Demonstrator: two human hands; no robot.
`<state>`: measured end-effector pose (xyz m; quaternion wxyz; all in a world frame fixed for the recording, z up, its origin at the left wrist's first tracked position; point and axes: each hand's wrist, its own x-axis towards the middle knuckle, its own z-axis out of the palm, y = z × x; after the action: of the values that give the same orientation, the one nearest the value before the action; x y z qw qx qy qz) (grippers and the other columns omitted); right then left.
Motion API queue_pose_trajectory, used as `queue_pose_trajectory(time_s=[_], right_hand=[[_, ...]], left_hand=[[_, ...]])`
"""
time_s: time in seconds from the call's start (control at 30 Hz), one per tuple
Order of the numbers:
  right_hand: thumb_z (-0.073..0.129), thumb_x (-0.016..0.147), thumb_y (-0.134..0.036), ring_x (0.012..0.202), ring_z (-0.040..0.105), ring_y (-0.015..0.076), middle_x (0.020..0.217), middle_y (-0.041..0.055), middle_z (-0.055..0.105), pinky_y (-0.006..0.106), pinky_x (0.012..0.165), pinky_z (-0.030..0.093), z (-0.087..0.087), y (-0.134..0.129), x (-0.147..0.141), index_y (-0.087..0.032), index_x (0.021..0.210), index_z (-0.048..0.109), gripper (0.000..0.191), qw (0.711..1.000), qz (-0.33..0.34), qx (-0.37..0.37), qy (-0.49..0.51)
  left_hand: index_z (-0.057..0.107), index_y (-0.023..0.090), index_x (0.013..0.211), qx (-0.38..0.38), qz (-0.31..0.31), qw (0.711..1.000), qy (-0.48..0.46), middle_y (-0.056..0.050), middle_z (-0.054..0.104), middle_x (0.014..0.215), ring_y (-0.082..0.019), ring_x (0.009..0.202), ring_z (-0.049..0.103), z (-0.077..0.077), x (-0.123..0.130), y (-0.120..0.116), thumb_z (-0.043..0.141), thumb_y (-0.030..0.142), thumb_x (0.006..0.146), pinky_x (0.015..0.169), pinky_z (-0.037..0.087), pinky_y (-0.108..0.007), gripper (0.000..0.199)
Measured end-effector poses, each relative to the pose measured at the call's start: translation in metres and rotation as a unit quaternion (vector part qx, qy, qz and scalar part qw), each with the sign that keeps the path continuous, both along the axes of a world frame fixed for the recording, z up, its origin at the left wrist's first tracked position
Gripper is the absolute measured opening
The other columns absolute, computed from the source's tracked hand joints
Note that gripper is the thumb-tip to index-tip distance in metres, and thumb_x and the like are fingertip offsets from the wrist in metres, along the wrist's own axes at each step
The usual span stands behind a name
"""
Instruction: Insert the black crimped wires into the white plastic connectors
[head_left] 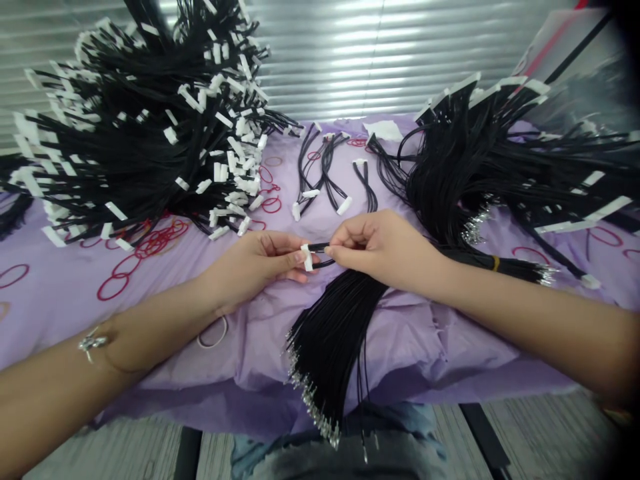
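My left hand (265,257) is drawn into a narrow pinch, thumb and fingertips closed on a small white plastic connector (307,257), which sits upright right between my two hands. My right hand (373,247) is just as narrow, pinching the short black insulated wires (320,246) that run from that connector, and its fingertips (333,250) nearly meet the connector itself (my fingers hide most of how the wires enter it).

Directly below my hands fans a thick sheaf of black wires (335,333), its near end bristling with silver crimped terminals (313,407), on a wrinkled lilac cloth (410,347). Just beyond my right hand lies a black wire bundle tied with a yellow band (495,263). Straight ahead of my hands are a few loose black wire lengths with white connectors (320,173). Farther out on the left rises a big heap of white-tipped black wires (125,153), with a second heap (475,173) on the right. Red rubber bands (155,240) lie left of my hands, a white rubber band (213,332) sits under my left wrist, and a silver bracelet (93,343) circles my left arm.
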<state>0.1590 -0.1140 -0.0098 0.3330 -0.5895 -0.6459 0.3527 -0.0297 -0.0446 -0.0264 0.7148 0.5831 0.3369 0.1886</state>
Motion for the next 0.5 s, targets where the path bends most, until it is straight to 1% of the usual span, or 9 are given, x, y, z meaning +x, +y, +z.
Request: queue_pose_trajectory(time_s=[0.17,0.4,0.5], right_hand=[[0.057,0.072,-0.022,0.047,0.035,0.0017,0.051,-0.0047,0.046,0.017,0.044,0.024,-0.0013,0.0,0.0007,-0.011,0.065,0.06,0.014,1.0,0.003,-0.004,-0.015],[0.056,0.074,-0.02,0.046,0.034,0.0015,0.051,-0.0049,0.046,0.017,0.044,0.024,-0.0015,0.0009,0.0027,-0.011,0.067,0.061,0.012,0.999,0.028,-0.017,-0.014],[0.057,0.076,-0.022,0.047,0.037,0.0019,0.053,-0.0041,0.05,0.017,0.045,0.026,-0.0029,0.0013,0.0029,-0.011,0.068,0.061,0.015,0.999,0.028,-0.01,-0.011]], left_hand=[[0.075,0.014,0.085,0.009,0.001,1.0,0.011,-0.005,0.074,0.085,-0.008,0.072,0.065,-0.0006,-0.0004,-0.0001,0.074,0.02,0.075,0.066,0.054,-0.016,0.012],[0.076,0.015,0.085,0.007,-0.009,1.0,0.002,-0.004,0.075,0.085,-0.009,0.073,0.066,-0.001,-0.001,0.0003,0.074,0.021,0.075,0.067,0.054,-0.015,0.012],[0.076,0.016,0.084,0.014,-0.012,1.0,-0.001,-0.004,0.075,0.085,-0.008,0.071,0.066,0.0003,-0.0003,0.0003,0.073,0.021,0.076,0.066,0.054,-0.014,0.011]])
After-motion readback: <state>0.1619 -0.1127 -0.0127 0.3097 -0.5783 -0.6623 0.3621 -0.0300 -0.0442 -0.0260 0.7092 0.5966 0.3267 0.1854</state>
